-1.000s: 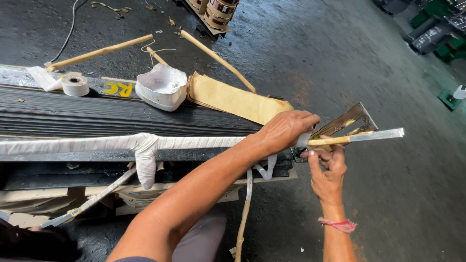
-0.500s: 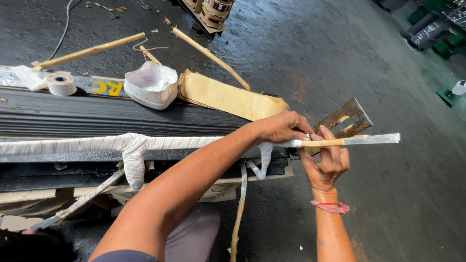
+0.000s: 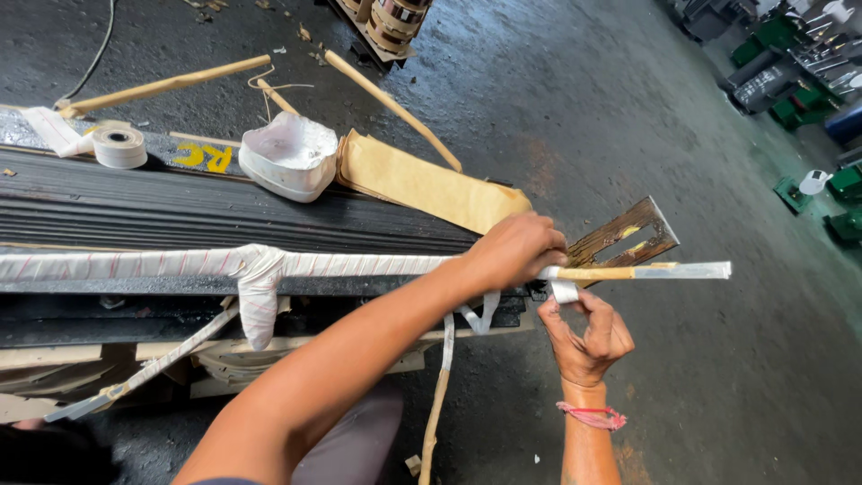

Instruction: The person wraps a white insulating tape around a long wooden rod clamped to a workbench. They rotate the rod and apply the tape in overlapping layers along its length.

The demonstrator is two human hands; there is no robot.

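Note:
A long bar wrapped in white tape (image 3: pixel 162 264) runs left to right across a stack of dark metal sheets (image 3: pixel 180 211). Its bare yellowish end (image 3: pixel 628 271) sticks out to the right. My left hand (image 3: pixel 514 251) is closed over the bar where the wrapping ends. Just below it, my right hand (image 3: pixel 584 330) pinches the loose end of the white tape strip (image 3: pixel 564 290) under the bar. A rusty flat metal piece (image 3: pixel 628 235) lies behind the bar's end.
A roll of white tape (image 3: pixel 119 146), a white bowl-like wad (image 3: pixel 289 154) and brown paper (image 3: pixel 422 184) lie on the sheets. Wooden sticks (image 3: pixel 162 87) lean behind. Green machine parts (image 3: pixel 808 72) stand at the far right on the dark floor.
My right hand has dropped slightly below the bar and now pinches the tape end. My left hand keeps its grip on the bar.

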